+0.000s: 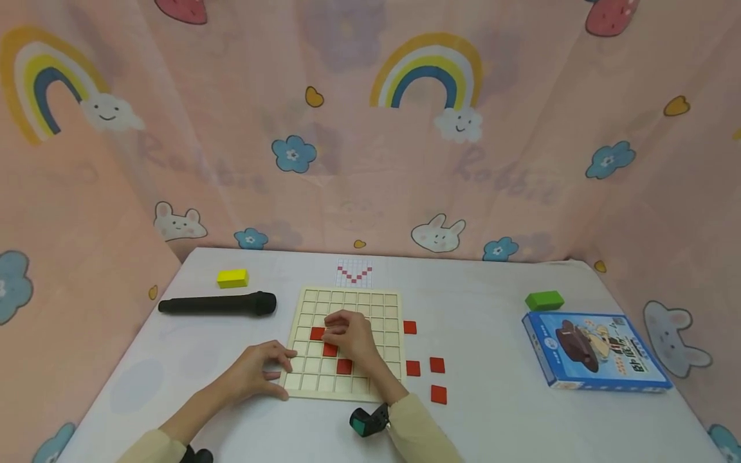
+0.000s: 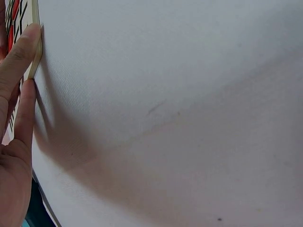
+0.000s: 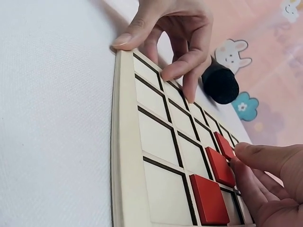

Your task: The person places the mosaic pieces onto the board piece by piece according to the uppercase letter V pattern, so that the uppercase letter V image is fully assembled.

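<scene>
A cream grid board point(image 1: 378, 310) lies on the table with three red tiles in a diagonal on it. At its front left corner my left hand point(image 1: 255, 370) grips the board, the thumb at the corner and bent fingers over the left rim. Over the board, my right hand point(image 1: 352, 337) has thumb and index fingertip together at the edge of the farthest red tile point(image 3: 224, 144), pinching it. The middle red tile point(image 3: 220, 166) and the nearest red tile point(image 3: 209, 199) sit in their squares. Several loose red tiles point(image 1: 437, 365) lie right of the board.
Behind the board lies a small pattern card point(image 1: 354, 273) with a red V. A black microphone point(image 1: 217, 304) and a yellow block point(image 1: 233, 278) are at the left. On the right are a green block point(image 1: 545, 300) and a blue box point(image 1: 596, 352). A patterned curtain surrounds the table.
</scene>
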A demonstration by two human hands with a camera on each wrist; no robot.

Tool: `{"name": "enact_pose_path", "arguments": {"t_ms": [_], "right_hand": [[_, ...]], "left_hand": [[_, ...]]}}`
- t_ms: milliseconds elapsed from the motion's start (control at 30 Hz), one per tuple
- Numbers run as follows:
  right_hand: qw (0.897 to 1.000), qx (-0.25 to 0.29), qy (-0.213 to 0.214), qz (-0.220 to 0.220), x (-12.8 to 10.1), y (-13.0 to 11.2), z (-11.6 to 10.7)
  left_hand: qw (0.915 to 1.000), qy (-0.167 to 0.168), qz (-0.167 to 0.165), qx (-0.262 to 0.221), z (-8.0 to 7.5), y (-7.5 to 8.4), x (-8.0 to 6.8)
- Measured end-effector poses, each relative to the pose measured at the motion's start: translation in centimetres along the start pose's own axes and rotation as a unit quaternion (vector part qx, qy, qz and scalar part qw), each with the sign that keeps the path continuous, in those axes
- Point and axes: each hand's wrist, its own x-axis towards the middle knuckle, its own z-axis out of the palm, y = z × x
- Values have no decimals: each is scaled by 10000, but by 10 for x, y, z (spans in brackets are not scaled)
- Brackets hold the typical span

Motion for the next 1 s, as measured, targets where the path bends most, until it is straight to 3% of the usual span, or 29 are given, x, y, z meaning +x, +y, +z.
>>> {"name": "enact_pose_path", "arguments": {"t_ms": [167, 333, 767, 1000], "right_hand": [[10000, -18, -18, 40, 0, 0, -6], [9995, 295, -90, -16, -2, 1, -17], [9974, 702, -14, 157, -18, 8, -63], [9989, 232, 161, 363, -28, 20, -107]], "left_hand": [[10000, 20, 63, 55, 1, 0, 0], [9999, 56, 13, 121, 0, 1, 0], [9999, 84, -44, 102, 2, 2, 1], [9999, 90, 52, 64, 3, 2, 0]]}}
